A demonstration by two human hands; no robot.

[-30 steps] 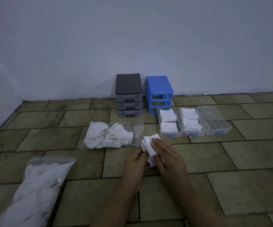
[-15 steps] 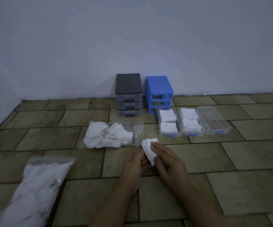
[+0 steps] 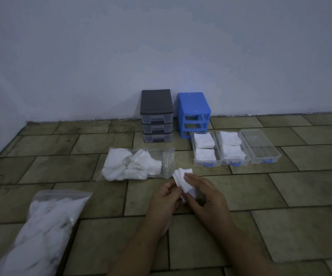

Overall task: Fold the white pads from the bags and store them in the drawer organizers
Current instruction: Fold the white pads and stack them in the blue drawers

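Dim light, tiled floor (image 3: 280,192), pale wall behind.

Far left of the hands, near the lower edge: large clear zip bag (image 3: 39,234) stuffed with white pads, lying flat.

Up and left of the left hand: smaller zip bag (image 3: 137,164), also holding loose white pads, its open end toward the hands.

Left hand (image 3: 164,204): fingers curled, pinching the lower left edge of a white pad (image 3: 183,181).

The pad is held between both hands just above the floor, partly folded; layered edges fan out at its top. How many layers, hard to say in this light.

Right hand (image 3: 207,200): fingers curled round the pad's right side, forefinger laid across its face. The two hands are close together, almost touching.

Beyond the hands, against the wall: dark-topped drawer unit (image 3: 156,115) with three clear drawers in place; just right of it a blue drawer frame (image 3: 194,114), slots open.

Up and right of the right hand: three clear drawers side by side. First drawer (image 3: 206,164) holds two folded stacks, second drawer (image 3: 232,162) likewise, third drawer (image 3: 260,148) holds none.
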